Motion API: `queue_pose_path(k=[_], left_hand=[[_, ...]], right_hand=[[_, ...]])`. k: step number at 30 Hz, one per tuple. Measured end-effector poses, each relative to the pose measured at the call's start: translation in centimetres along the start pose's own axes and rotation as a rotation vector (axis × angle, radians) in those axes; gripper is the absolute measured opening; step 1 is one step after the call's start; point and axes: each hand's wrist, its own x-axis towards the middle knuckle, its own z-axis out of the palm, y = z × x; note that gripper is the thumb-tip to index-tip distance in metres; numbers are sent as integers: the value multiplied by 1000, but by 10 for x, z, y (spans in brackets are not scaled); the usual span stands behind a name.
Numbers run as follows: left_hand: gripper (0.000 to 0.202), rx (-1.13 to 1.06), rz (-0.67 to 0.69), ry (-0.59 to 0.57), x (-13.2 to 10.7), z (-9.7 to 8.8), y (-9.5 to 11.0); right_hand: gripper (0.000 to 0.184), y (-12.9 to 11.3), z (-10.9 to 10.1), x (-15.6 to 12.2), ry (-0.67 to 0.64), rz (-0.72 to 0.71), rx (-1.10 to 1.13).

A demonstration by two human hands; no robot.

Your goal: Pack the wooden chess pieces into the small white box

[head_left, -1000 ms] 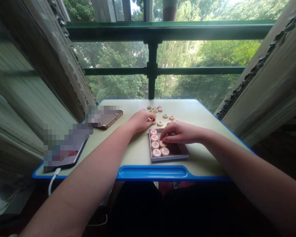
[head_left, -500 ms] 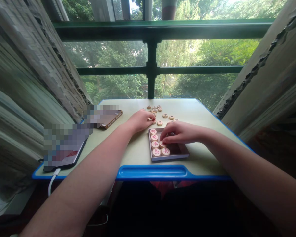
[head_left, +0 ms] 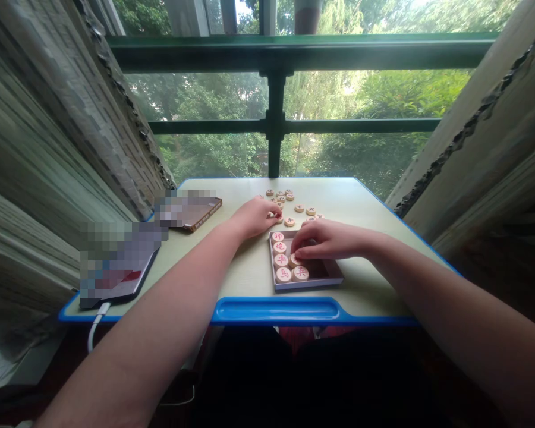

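— Starting nearest?

— At the blue groove (head_left: pixel 276 310) along the near edge of the table (head_left: pixel 245 279). Off to the left, note a dark-edged device (head_left: pixel 127 288) with a white cable (head_left: pixel 98 324) plugged in.

— Past that?

— Into the shallow open box (head_left: pixel 307 286). Counting four red-marked pieces (head_left: pixel 284 274) down the left column, plus one more beside the nearest of them.

— And the right hand (head_left: pixel 325 239)?

— Reaching into the box from the right, bent over a half-hidden piece (head_left: pixel 294 260) in the second column. Pinching it, by the look of the fingertips.

— And the left hand (head_left: pixel 258 214)?

— Just beyond the box, on the table, with bunched fingertips at a small piece (head_left: pixel 279 220). Gripping or only touching? Can't tell; too well covered.

— Further out?

— Strewn across the far half, more loose pieces (head_left: pixel 289 222). To the left, a brown-edged flat box (head_left: pixel 200 215); beyond the table, a green railing (head_left: pixel 274 122).

— Changed in the last second?

— Hardly. Only a slight sway of the view, with both hands at the same spots. Meaning, most likely, no new piece added to the box, and none let go.
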Motion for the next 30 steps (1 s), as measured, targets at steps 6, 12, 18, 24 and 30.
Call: queue_pose_path(k=[6,12,18,24,30], left_hand=[[23,-12,-4,-5,0,-1,0],[23,-6,-12,2,-1,-2,2],[22,1,-19,-2,-1,-2,2],[22,-1,-16,-2,-1,-1,1],[23,27,-20,2,-1,-2,2]], right_hand=[[28,1,0,0,16,-1,4],[25,2,-5,-3,-17,17,26],[27,-1,-4,-5,-75,81,30],[26,1,0,-3,-65,55,12],[24,0,1,-2,-49,34,-32]])
